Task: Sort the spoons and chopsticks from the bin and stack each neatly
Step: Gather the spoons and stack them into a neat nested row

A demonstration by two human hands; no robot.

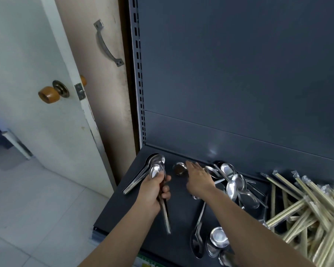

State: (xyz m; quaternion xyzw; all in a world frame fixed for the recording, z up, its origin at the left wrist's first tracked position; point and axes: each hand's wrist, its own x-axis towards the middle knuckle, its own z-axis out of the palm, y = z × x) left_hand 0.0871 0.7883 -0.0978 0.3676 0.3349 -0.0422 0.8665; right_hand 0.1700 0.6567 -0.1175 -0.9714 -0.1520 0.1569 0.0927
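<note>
On the dark grey metal shelf, the left hand curls its fingers round a nested bunch of shiny steel spoons at 10 o'clock. The right hand, fingers straight and holding nothing, reaches over a lone steel spoon at 12. At 3 o'clock lie wrapped bamboo chopsticks.

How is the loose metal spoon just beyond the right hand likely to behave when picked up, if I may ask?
The spoon looks like polished steel, so it is probably stiff and rather slippery. Its rounded bowl may rock or skid on the smooth shelf if nudged. It likely feels light, since the left hand holds a few at once.
</note>
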